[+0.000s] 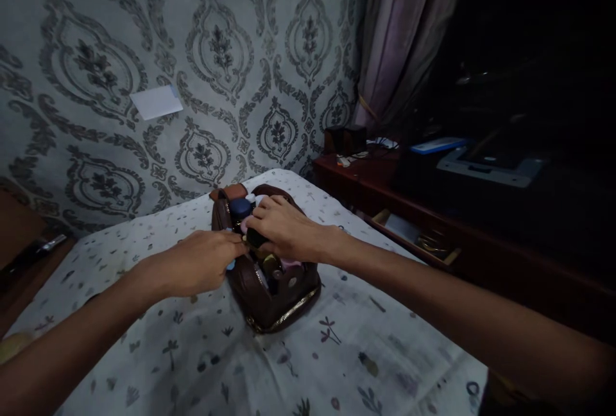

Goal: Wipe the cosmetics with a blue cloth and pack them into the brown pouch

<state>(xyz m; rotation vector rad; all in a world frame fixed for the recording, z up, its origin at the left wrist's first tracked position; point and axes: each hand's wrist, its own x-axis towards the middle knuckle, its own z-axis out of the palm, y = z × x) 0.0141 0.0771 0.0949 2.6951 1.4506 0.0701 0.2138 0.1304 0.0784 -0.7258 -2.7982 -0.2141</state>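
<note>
Steadying the brown bag [262,303] by its near-left rim while working slowly among the packed items would suit this step. The left hand [205,262] meets that rim; the right hand [282,226] curls over a dark item [256,237], each grip's closure unclear. The bag sits on the patterned sheet [168,352], opening upward, long axis running away and slightly leftward, zipped end [293,312] nearest.

Bag [276,300] on bed [192,352]; drawer [409,234] to its right

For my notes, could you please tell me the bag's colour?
The bag is dark brown, showing best in the head view.
</note>
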